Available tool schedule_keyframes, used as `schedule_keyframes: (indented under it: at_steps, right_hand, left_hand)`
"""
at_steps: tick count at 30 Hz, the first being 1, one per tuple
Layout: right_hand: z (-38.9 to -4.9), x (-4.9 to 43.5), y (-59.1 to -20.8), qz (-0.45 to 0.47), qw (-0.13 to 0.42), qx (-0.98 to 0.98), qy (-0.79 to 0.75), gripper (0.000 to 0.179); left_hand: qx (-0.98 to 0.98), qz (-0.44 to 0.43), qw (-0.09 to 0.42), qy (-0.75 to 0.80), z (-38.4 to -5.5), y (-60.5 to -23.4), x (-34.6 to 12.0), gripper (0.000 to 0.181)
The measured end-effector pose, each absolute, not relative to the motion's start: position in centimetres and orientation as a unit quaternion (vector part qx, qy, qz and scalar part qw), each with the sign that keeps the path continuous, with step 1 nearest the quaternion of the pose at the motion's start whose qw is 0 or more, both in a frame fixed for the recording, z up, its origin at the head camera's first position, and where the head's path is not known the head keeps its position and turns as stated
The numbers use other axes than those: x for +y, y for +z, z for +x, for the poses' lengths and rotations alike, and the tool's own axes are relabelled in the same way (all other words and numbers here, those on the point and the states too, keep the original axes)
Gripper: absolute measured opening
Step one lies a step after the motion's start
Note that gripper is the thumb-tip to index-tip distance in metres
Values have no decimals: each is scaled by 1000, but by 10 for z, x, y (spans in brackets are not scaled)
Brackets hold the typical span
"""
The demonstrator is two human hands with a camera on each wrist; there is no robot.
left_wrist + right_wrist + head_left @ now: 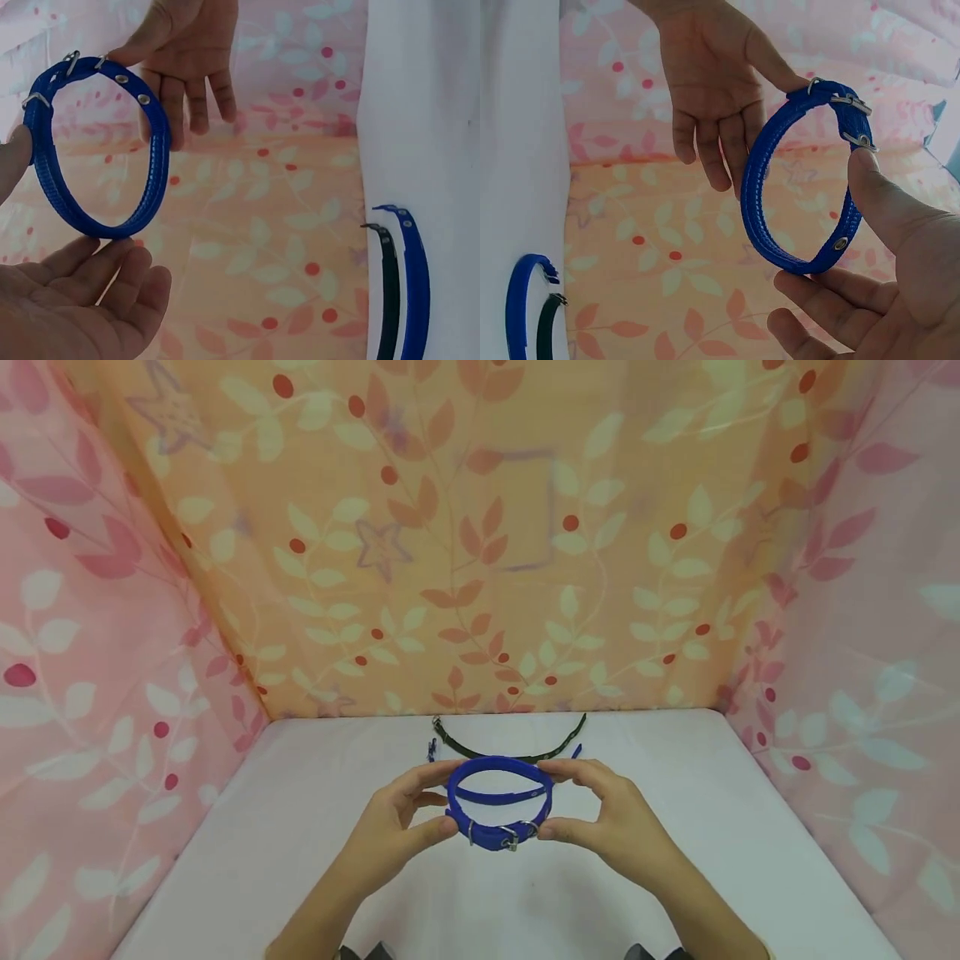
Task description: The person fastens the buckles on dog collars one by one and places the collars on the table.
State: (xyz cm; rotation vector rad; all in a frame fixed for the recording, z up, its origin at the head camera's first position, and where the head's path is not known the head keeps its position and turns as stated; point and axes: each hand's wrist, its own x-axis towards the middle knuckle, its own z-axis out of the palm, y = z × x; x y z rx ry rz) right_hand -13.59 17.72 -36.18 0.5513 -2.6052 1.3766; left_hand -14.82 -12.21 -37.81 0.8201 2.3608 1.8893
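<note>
A blue collar (491, 838), buckled into a loop, is held up above the table by both hands. My left hand (397, 822) pinches its left side, thumb at the lower edge near the buckle and fingertips at the upper edge. On the other side my right hand (615, 818) pinches it the same way. The metal buckle (512, 841) and rings face the head camera at the bottom of the loop. In the left wrist view, metal eyelets (144, 99) show along the strap. Through the loop appears a second blue collar (498, 798), lying unfastened on the table.
Behind the second blue collar, a dark collar (560, 748) lies in an open curve on the white table (337, 743). Floral-print cloth walls (450, 527) rise at the back and on both sides.
</note>
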Motion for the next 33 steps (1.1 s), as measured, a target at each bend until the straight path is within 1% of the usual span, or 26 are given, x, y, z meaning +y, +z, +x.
schedule_keyframes:
  at_steps: [6,13,19,24,28,33]
  right_hand:
    - [-141,160,-371,168,32,-850,499,61]
    - [-151,130,-385,185,-4,-829,528,67]
    - [-156,102,-395,191,-31,-826,530,67]
    - [-164,81,-406,198,-51,-811,549,65]
    - [-174,64,-414,208,-66,-802,557,64]
    - [-187,42,-430,196,-81,-796,567,63]
  left_hand:
    - [783,256,-17,567,-152,-385,-143,55]
    - [813,233,-71,530,-151,-402,-177,52]
    - [806,240,-91,534,-147,-418,-204,51]
    - [808,241,-90,530,-149,-427,-226,51]
    - [811,235,-77,531,-154,-436,-243,51]
    - [812,187,-34,552,-159,-450,-259,48]
